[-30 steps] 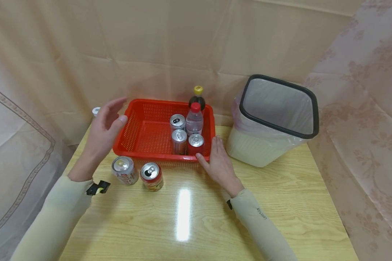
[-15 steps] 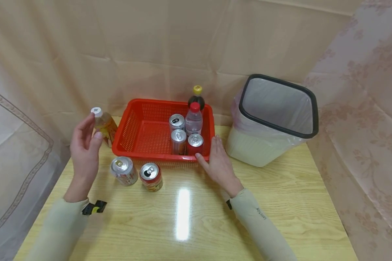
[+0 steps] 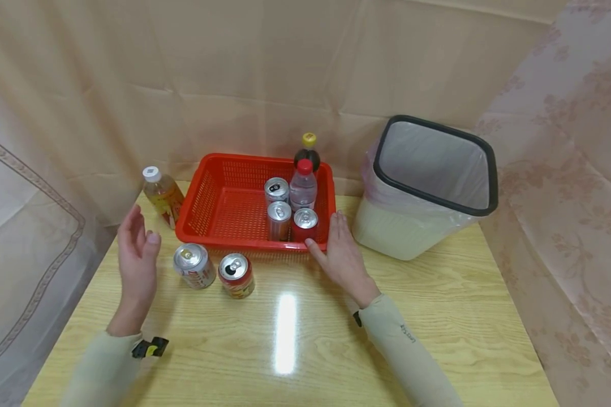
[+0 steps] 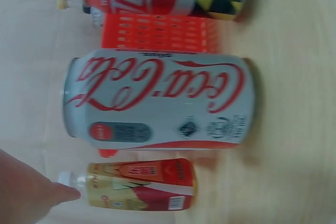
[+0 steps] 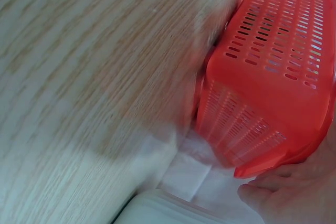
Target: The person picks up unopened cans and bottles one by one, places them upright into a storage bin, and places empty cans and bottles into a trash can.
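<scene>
My left hand [image 3: 138, 257] is held above the table's left side with nothing in it, thumb apart from its loosely bent fingers. Just right of it stands a silver Coca-Cola can [image 4: 163, 100], upright. Beyond that can is a red and gold drink can [image 3: 236, 277] with an opened top. A white-capped juice bottle [image 3: 164, 195] stands behind my left hand, beside the basket. My right hand [image 3: 343, 260] rests at the front right corner of the red plastic basket [image 3: 229, 244], fingers straight along its side and thumb at the front rim.
Several drinks stand in the basket's right half: a silver-topped can [image 3: 279, 220], a red can [image 3: 305, 224], a red-capped water bottle [image 3: 303, 189] and a yellow-capped dark bottle [image 3: 308, 154] among them. A lined waste bin [image 3: 407, 220] stands right of the basket. A curtain [image 3: 265, 73] hangs behind.
My empty left hand has moved back from the basket's left edge, first leftward and then toward me, uncovering the juice bottle. My right hand and the basket have stayed in place.
</scene>
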Tool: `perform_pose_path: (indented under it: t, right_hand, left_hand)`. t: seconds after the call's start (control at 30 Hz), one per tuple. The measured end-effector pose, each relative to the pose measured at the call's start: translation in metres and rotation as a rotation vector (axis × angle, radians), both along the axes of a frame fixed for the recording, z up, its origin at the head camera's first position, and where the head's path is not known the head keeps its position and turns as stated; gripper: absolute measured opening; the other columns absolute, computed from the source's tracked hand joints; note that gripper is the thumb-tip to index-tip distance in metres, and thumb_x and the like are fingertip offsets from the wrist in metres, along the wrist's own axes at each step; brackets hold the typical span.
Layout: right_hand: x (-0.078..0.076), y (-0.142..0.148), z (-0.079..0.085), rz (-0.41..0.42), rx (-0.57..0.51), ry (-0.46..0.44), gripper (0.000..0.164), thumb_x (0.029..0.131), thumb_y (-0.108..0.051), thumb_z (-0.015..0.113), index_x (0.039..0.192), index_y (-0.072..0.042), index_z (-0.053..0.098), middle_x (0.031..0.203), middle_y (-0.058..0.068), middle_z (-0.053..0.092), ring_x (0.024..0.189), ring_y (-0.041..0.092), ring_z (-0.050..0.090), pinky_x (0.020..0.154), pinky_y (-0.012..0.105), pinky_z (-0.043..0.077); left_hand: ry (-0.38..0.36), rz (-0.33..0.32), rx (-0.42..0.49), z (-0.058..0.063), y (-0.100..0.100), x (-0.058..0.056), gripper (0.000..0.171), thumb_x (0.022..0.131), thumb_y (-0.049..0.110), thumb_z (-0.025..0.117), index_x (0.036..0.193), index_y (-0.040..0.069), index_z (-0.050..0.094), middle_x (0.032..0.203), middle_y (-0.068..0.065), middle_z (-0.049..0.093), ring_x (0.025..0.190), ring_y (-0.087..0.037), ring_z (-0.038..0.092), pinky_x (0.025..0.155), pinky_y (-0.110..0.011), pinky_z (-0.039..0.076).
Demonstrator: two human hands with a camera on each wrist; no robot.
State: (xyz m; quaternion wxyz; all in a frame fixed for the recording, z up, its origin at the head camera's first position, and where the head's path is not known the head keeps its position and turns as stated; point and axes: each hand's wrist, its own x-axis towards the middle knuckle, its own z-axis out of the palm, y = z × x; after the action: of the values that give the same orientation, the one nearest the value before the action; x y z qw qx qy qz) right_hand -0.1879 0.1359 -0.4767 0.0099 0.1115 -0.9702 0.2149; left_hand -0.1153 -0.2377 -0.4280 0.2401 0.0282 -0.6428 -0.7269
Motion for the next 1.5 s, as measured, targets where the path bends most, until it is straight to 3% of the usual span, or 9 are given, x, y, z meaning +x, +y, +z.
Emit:
perform_pose_path:
  t: [0.27, 0.47, 0.73, 0.8, 1.1, 1.2, 1.33, 1.4, 1.5]
  right_hand:
    - [0.000, 0.001, -0.001, 0.003, -0.009, 0.010, 0.102, 0.101, -0.068, 0.043, 0.163, 0.006, 0.012, 0.170, 0.025, 0.011, 0.158, 0.038, 0.011, 0.125, 0.049, 0.021]
    - [-0.001, 0.001, -0.001, 0.004, -0.002, 0.009, 0.102, 0.101, -0.068, 0.042, 0.162, 0.006, 0.012, 0.170, 0.025, 0.011, 0.158, 0.039, 0.011, 0.125, 0.049, 0.021]
    - [-0.001, 0.000, -0.002, 0.002, -0.014, 0.007, 0.101, 0.101, -0.068, 0.043, 0.163, 0.006, 0.011, 0.170, 0.025, 0.011, 0.158, 0.038, 0.011, 0.125, 0.049, 0.021]
    - [-0.001, 0.000, -0.002, 0.002, -0.014, 0.007, 0.101, 0.101, -0.068, 0.043, 0.163, 0.006, 0.012, 0.170, 0.025, 0.011, 0.158, 0.039, 0.012, 0.125, 0.049, 0.021]
    - [0.000, 0.000, -0.002, 0.000, -0.011, 0.006, 0.102, 0.100, -0.069, 0.043, 0.163, 0.005, 0.011, 0.171, 0.024, 0.011, 0.158, 0.038, 0.011, 0.124, 0.050, 0.023]
    - [0.000, 0.000, -0.002, 0.002, -0.015, 0.010, 0.102, 0.100, -0.068, 0.043, 0.163, 0.005, 0.012, 0.170, 0.024, 0.011, 0.158, 0.039, 0.011, 0.125, 0.050, 0.022]
    - [-0.001, 0.000, -0.002, 0.001, -0.016, 0.010, 0.102, 0.101, -0.068, 0.043, 0.163, 0.006, 0.012, 0.170, 0.025, 0.011, 0.158, 0.039, 0.012, 0.125, 0.050, 0.022]
    - [-0.001, 0.000, -0.002, -0.002, -0.013, 0.009, 0.102, 0.100, -0.068, 0.043, 0.163, 0.006, 0.012, 0.170, 0.025, 0.011, 0.158, 0.039, 0.011, 0.125, 0.050, 0.023]
    - [-0.001, 0.000, -0.002, -0.003, -0.010, 0.007, 0.103, 0.100, -0.069, 0.043, 0.163, 0.005, 0.011, 0.170, 0.024, 0.011, 0.158, 0.039, 0.012, 0.124, 0.051, 0.023]
  left_hand:
    - [-0.100, -0.141, -0.043, -0.018, -0.003, 0.006, 0.076, 0.106, 0.024, 0.057, 0.166, 0.009, 0.013, 0.174, -0.010, 0.007, 0.160, -0.024, 0.004, 0.125, -0.025, 0.014]
    - [-0.208, -0.222, -0.112, -0.033, -0.002, 0.010, 0.083, 0.106, 0.014, 0.057, 0.167, 0.012, 0.001, 0.175, -0.006, -0.001, 0.160, -0.023, -0.003, 0.125, -0.026, 0.011]
    - [-0.359, -0.247, -0.257, -0.047, 0.002, 0.012, 0.097, 0.101, 0.016, 0.066, 0.167, 0.018, -0.006, 0.174, -0.006, -0.005, 0.160, -0.026, -0.002, 0.119, -0.012, 0.012]
    - [-0.380, -0.245, -0.272, -0.050, 0.003, 0.012, 0.100, 0.100, 0.016, 0.067, 0.167, 0.018, -0.007, 0.174, -0.006, -0.004, 0.159, -0.027, 0.000, 0.122, -0.016, 0.013]
    - [-0.379, -0.226, -0.291, -0.055, 0.006, 0.010, 0.108, 0.094, 0.007, 0.073, 0.167, 0.013, -0.007, 0.173, -0.014, 0.005, 0.158, -0.031, 0.011, 0.109, -0.002, 0.021]
    - [-0.406, -0.222, -0.309, -0.057, 0.007, 0.009, 0.110, 0.094, 0.009, 0.075, 0.167, 0.014, -0.008, 0.173, -0.014, 0.005, 0.157, -0.031, 0.013, 0.116, -0.009, 0.020]
    - [-0.428, -0.226, -0.325, -0.061, 0.006, 0.008, 0.113, 0.094, 0.012, 0.077, 0.166, 0.017, -0.010, 0.173, -0.014, 0.002, 0.157, -0.033, 0.012, 0.127, -0.035, 0.016]
    - [-0.420, -0.225, -0.333, -0.063, 0.006, 0.007, 0.114, 0.093, 0.013, 0.078, 0.166, 0.016, -0.010, 0.173, -0.016, 0.003, 0.157, -0.036, 0.014, 0.127, -0.047, 0.015]
    - [-0.406, -0.215, -0.353, -0.066, 0.006, 0.005, 0.115, 0.091, 0.014, 0.079, 0.167, 0.015, -0.007, 0.171, -0.018, 0.011, 0.154, -0.037, 0.019, 0.126, -0.053, 0.017]
